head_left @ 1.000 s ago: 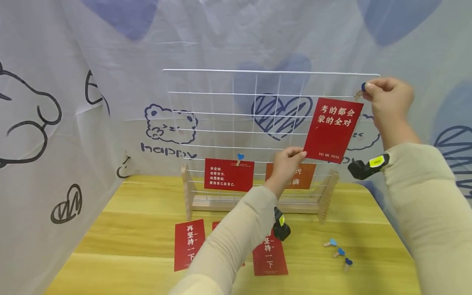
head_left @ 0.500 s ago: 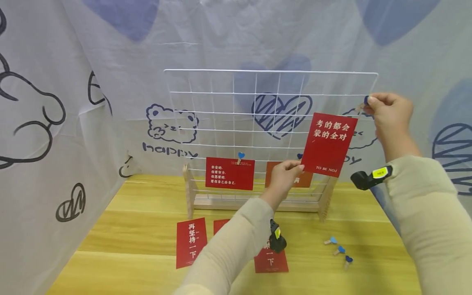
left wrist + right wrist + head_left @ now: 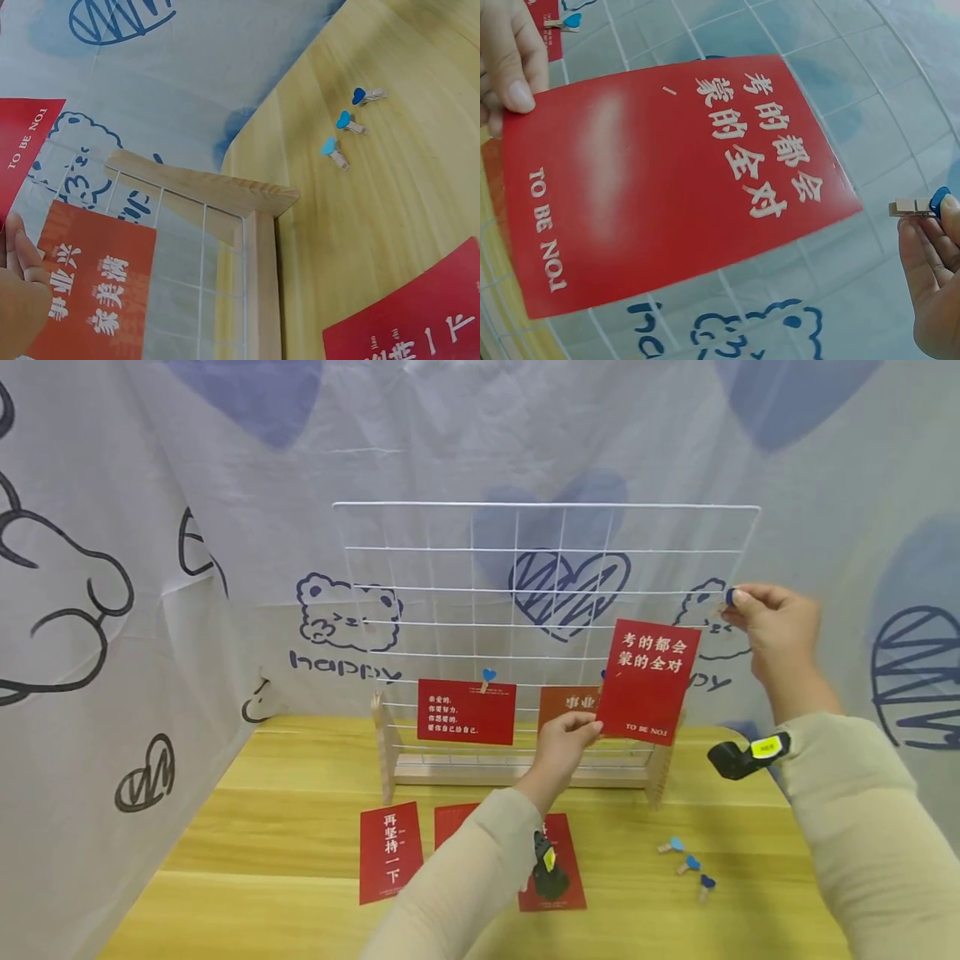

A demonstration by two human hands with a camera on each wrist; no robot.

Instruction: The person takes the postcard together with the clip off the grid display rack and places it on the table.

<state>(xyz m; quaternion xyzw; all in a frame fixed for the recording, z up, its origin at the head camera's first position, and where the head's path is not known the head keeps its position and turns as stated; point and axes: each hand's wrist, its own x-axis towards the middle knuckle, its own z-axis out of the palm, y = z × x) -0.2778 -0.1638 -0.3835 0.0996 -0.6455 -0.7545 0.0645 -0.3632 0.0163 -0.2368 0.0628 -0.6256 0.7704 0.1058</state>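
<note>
A red card with white characters and "TO BE NO.1" hangs tilted in front of the white wire grid. My left hand pinches it at the lower left corner. Beside the card's upper right, my right hand pinches a small wooden clothespin topped with a dark blue heart. A gap separates clothespin and card in the right wrist view. Behind the held card, an orange-red card is on the grid, partly covered. Another red card is clipped there by a light blue heart clothespin.
Several red cards lie on the wooden table, such as the left one and the right one. Three heart clothespins, among them a dark blue one, lie at the right. Wooden feet support the grid; a printed curtain hangs behind.
Both hands have moved down and slightly left, bringing the red card lower in front of the grid. The clothespin has come down with my right hand and stands apart from the card now.
</note>
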